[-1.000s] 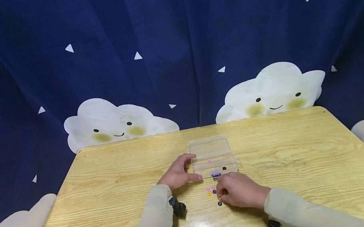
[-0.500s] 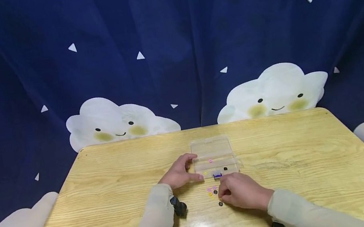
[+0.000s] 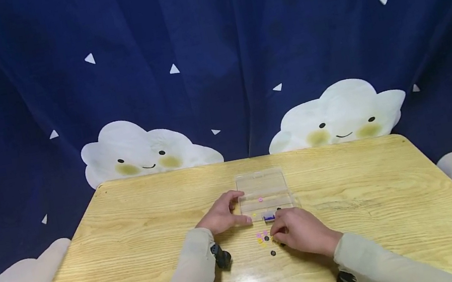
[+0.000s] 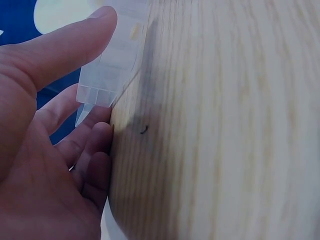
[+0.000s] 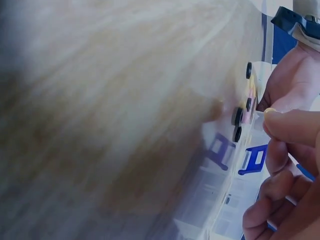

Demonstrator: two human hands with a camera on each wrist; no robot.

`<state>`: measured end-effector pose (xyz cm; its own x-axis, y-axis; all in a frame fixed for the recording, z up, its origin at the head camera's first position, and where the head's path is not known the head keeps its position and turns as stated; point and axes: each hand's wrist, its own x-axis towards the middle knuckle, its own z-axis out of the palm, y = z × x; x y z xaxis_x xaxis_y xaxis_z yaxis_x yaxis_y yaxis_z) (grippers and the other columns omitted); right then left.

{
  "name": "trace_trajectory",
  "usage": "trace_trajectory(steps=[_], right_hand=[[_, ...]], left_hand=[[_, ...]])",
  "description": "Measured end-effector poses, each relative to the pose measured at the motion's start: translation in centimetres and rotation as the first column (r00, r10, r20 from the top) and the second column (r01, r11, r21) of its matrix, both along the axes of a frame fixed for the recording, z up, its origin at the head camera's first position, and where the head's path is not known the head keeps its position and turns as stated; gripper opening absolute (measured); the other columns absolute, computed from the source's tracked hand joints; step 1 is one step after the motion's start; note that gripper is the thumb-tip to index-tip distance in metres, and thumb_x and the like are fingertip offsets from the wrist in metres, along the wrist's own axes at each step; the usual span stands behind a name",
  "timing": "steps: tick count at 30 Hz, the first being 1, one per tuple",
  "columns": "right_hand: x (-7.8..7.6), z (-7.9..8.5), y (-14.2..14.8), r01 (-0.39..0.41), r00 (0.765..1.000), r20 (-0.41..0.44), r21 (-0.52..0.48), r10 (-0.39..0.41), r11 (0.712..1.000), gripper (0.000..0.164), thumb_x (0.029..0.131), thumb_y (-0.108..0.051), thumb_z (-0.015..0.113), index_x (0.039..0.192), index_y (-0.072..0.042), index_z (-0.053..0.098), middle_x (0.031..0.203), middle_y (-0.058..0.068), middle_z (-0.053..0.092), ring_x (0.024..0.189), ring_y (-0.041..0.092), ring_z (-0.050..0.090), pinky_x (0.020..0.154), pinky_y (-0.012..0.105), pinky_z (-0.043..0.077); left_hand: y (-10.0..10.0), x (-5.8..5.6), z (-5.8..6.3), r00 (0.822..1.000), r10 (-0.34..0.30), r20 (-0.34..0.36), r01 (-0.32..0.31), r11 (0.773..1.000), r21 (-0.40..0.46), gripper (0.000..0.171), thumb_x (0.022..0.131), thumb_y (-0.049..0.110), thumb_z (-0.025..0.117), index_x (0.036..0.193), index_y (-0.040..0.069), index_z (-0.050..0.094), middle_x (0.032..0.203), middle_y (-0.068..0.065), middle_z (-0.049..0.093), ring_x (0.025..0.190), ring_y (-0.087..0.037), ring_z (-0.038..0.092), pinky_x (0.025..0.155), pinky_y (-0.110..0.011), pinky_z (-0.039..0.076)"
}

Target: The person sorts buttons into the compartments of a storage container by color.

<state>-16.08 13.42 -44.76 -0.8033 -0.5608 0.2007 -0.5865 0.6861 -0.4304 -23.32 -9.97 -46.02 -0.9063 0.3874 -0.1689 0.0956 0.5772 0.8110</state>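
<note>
A clear plastic box [image 3: 260, 183] lies with its lid raised on the wooden table. My left hand [image 3: 220, 215] holds its left end, thumb at the front corner and fingers behind; the left wrist view shows the box end [image 4: 102, 75] between them. My right hand [image 3: 302, 229] is just in front of the box, thumb and forefinger pinching a tiny yellow button [image 5: 270, 111]. Inside the box are a pink button [image 3: 260, 200] and a yellow button [image 3: 254, 215]. The blue latch [image 5: 253, 160] is at the front edge, beside my right fingers.
Several small pink, yellow and black buttons lie loose before the box, among them a black button [image 3: 273, 253] closest to me. More black discs [image 5: 237, 134] show beneath my right hand. A dark blue curtain [image 3: 212, 62] with clouds hangs behind the table [image 3: 152, 214].
My right hand has shifted slightly forward toward the box with the yellow button, now partly covering the black button in the box. My left hand stays at the box.
</note>
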Motion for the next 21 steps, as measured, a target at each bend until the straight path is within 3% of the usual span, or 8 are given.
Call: trace_trajectory(steps=[9, 14, 21], right_hand=[[-0.3, 0.3, 0.8, 0.062, 0.998, 0.008, -0.049, -0.061, 0.997, 0.01, 0.086, -0.01, 0.074, 0.09, -0.015, 0.081, 0.081, -0.01, 0.065, 0.069, -0.003, 0.051, 0.064, 0.019, 0.046], [-0.5, 0.4, 1.4, 0.112, 0.993, 0.036, -0.088, -0.109, 0.99, 0.01, 0.086, -0.008, 0.074, 0.092, -0.013, 0.08, 0.079, -0.01, 0.064, 0.066, -0.003, 0.049, 0.063, 0.018, 0.045], [-1.1, 0.5, 1.8, 0.141, 0.99, -0.001, -0.116, -0.142, 0.983, 0.01, 0.084, -0.007, 0.075, 0.087, -0.016, 0.079, 0.078, -0.012, 0.064, 0.069, -0.005, 0.049, 0.063, 0.018, 0.045]], left_hand=[[0.2, 0.1, 0.1, 1.0, 0.005, 0.027, -0.005, 1.0, 0.014, 0.074, 0.078, 0.021, 0.086, 0.142, 0.018, 0.049, 0.139, -0.007, 0.052, 0.122, -0.026, 0.048, 0.106, -0.046, 0.04], [0.4, 0.1, -0.1, 1.0, 0.004, 0.019, -0.004, 1.0, 0.009, 0.074, 0.077, 0.02, 0.086, 0.141, 0.017, 0.051, 0.133, -0.007, 0.053, 0.115, -0.024, 0.048, 0.101, -0.043, 0.04], [0.2, 0.2, 0.1, 1.0, 0.005, 0.017, -0.005, 1.0, 0.007, 0.075, 0.077, 0.021, 0.086, 0.142, 0.016, 0.049, 0.135, -0.009, 0.052, 0.113, -0.023, 0.046, 0.099, -0.042, 0.04]])
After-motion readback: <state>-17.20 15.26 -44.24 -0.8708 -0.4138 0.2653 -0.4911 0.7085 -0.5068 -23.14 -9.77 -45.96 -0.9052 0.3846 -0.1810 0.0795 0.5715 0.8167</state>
